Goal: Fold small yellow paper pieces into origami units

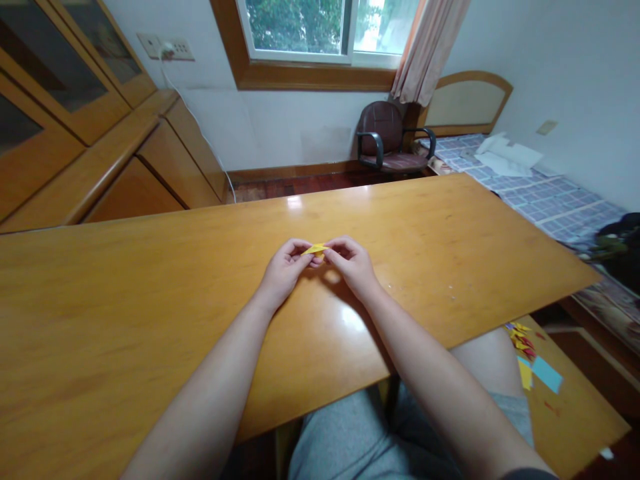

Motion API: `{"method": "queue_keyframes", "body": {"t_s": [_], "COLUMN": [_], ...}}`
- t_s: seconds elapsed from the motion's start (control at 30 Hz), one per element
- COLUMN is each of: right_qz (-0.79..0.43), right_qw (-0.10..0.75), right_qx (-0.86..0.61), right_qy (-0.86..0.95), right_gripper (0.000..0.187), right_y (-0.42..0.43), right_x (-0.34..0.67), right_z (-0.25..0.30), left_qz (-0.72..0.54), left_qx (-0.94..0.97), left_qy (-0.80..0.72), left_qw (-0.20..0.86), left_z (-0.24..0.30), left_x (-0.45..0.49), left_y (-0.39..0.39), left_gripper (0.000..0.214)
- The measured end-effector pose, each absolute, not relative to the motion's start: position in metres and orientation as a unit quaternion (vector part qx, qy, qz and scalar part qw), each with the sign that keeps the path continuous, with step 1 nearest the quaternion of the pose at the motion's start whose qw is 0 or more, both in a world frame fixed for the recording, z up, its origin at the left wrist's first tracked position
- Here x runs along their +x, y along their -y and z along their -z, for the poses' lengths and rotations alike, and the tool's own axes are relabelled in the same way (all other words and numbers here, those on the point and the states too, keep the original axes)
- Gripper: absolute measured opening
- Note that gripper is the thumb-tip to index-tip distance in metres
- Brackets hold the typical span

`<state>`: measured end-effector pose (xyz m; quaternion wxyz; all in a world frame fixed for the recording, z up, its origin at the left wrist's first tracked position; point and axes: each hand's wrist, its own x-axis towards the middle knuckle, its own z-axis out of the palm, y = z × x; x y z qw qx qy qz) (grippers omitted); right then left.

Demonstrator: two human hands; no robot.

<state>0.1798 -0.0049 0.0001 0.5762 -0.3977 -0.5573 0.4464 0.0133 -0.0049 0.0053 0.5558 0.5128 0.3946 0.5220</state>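
Observation:
A small piece of folded yellow paper (pixel 316 249) is held between my two hands, just over the wooden table (pixel 150 320). My left hand (pixel 286 270) pinches its left end between thumb and fingers. My right hand (pixel 353 265) grips the right end the same way, thumb on the near side. The paper has a pointed tip toward the left; its underside is partly hidden by my fingers.
To my lower right, a lower wooden surface (pixel 575 427) carries several small folded yellow and red paper pieces (pixel 523 341) and blue paper sheets (pixel 547 375). Beyond the table stand an office chair (pixel 383 133), a bed (pixel 540 193) and a wooden cabinet (pixel 165 160).

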Motion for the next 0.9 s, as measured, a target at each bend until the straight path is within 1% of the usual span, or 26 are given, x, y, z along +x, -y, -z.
{"method": "queue_keyframes", "body": {"t_s": [0.2, 0.47, 0.6, 0.73, 0.83, 0.9], "right_qz": [-0.448, -0.443, -0.447, -0.382, -0.319, -0.285], "right_qw": [0.573, 0.583, 0.574, 0.559, 0.565, 0.57], "right_qx": [-0.409, -0.395, -0.391, -0.407, -0.41, -0.403], "right_qy": [0.551, 0.556, 0.564, 0.613, 0.641, 0.656], "right_gripper": [0.017, 0.016, 0.018, 0.013, 0.008, 0.009], "right_y": [0.0057, 0.0054, 0.0045, 0.0045, 0.0064, 0.0079], "right_x": [0.1802, 0.181, 0.1809, 0.182, 0.1835, 0.1845], "right_z": [-0.0004, -0.0011, 0.0019, 0.0021, -0.0021, -0.0056], "left_qz": [-0.524, -0.532, -0.542, -0.547, -0.545, -0.54], "left_qx": [0.513, 0.509, 0.502, 0.511, 0.518, 0.525], "left_qy": [-0.391, -0.379, -0.4, -0.413, -0.423, -0.427], "left_qw": [0.556, 0.561, 0.542, 0.519, 0.506, 0.5], "left_z": [-0.007, -0.0081, -0.0061, -0.0064, -0.0056, -0.0043], "left_x": [0.0145, 0.0142, 0.013, 0.0123, 0.0116, 0.0112], "left_y": [0.0056, 0.0083, 0.0063, 0.0052, 0.0051, 0.0052], "left_gripper": [0.03, 0.035, 0.034, 0.034, 0.033, 0.033]}}
